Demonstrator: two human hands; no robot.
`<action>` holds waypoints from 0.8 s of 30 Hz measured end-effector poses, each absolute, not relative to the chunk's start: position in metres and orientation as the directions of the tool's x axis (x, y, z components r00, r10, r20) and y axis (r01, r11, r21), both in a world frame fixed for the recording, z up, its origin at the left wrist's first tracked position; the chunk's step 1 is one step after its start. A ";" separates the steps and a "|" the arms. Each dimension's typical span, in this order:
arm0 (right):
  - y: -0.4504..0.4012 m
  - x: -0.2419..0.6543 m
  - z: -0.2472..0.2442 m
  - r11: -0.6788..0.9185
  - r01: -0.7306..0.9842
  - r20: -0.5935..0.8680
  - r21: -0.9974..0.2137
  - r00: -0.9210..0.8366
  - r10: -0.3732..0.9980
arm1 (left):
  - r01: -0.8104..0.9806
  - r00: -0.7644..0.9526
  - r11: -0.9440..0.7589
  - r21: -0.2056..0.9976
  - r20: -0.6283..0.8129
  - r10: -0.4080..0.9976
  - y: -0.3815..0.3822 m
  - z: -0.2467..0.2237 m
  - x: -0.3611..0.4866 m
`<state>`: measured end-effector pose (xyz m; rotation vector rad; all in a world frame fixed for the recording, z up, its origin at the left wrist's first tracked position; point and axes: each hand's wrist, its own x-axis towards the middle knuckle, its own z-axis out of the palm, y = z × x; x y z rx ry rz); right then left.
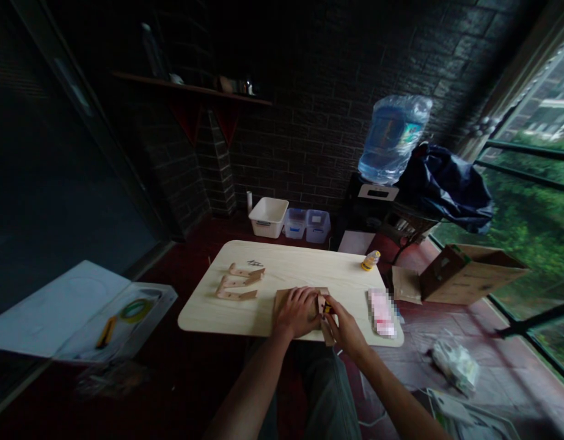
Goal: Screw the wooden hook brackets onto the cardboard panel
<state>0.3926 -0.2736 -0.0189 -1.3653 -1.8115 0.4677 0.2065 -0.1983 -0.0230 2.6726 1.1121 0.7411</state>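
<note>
On the pale table (309, 260), my left hand (300, 311) lies with its fingers spread over a flat brown board or piece of cardboard (282, 298) near the front edge. My right hand (339, 321) pinches a small yellow and dark object (328, 307) against a wooden piece (321, 300) at the board's right side. What that object is cannot be made out. Several bracket-shaped wooden pieces (236, 296) lie at the table's left. Small dark screws or nails (254, 263) sit behind them.
A yellow-based bottle (370, 261) stands at the back right, with a blurred pink item (382, 313) before it. White (268, 218) and clear bins (317, 226) stand behind the table. An open case (121, 324) lies left, a cardboard box (469, 275) right.
</note>
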 end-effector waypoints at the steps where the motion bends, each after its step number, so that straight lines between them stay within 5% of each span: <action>1: -0.274 0.392 -0.021 0.352 0.624 0.389 -0.697 -0.082 0.918 | 0.624 0.599 -0.709 0.327 0.383 0.703 -0.198 -0.023 0.206; 7: -0.279 0.384 -0.028 0.296 0.553 0.412 -0.779 0.095 0.906 | 0.618 0.590 -0.702 0.355 0.381 0.712 -0.200 -0.020 0.205; 12: -0.290 0.388 -0.027 0.246 0.264 0.344 -0.932 0.438 0.831 | 0.619 0.583 -0.693 0.369 0.374 0.721 -0.202 -0.019 0.204; 17: -0.310 0.398 -0.044 0.268 -0.202 0.054 -0.942 0.698 0.714 | 0.617 0.579 -0.690 0.378 0.375 0.724 -0.202 -0.020 0.205; 24: -0.333 0.401 -0.088 0.240 -0.576 -0.270 -0.781 0.658 0.703 | 0.646 0.553 -0.653 0.395 0.347 0.757 -0.197 -0.017 0.212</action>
